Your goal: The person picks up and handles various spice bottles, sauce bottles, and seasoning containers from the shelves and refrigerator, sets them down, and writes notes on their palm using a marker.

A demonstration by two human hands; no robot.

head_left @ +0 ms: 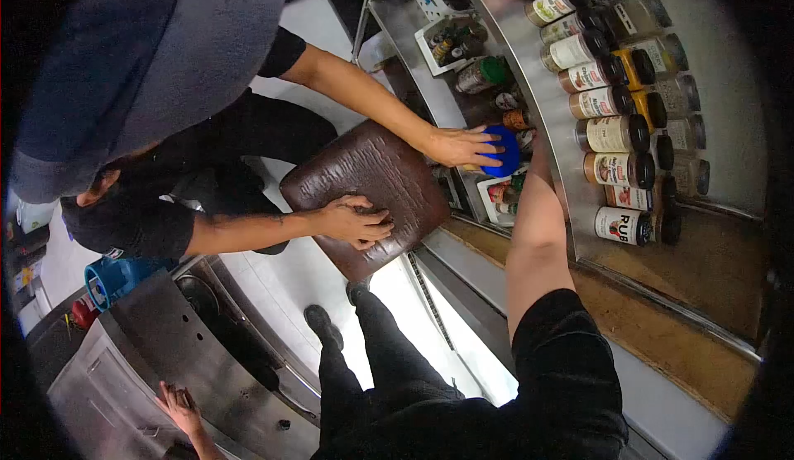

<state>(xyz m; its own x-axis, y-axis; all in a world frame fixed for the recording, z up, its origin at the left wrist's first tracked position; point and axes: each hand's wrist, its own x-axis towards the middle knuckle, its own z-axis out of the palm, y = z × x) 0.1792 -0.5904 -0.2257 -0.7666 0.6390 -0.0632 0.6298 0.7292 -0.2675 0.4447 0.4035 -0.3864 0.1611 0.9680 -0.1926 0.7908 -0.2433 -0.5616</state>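
Observation:
My right arm reaches in under the edge of the steel upper shelf. The hand at its end is hidden there, so its fingers and anything in them do not show. Close beside it is a blue round lid, with a co-worker's hand on it. At the lower left, what appears to be my left hand is small in view, its fingers spread beside a steel counter. The co-worker's other hand rests on a brown padded seat.
Several spice jars stand in rows on the upper shelf. Below it are a white bin of bottles and a green-lidded jar. A co-worker in a dark cap leans in from the left. The floor is white.

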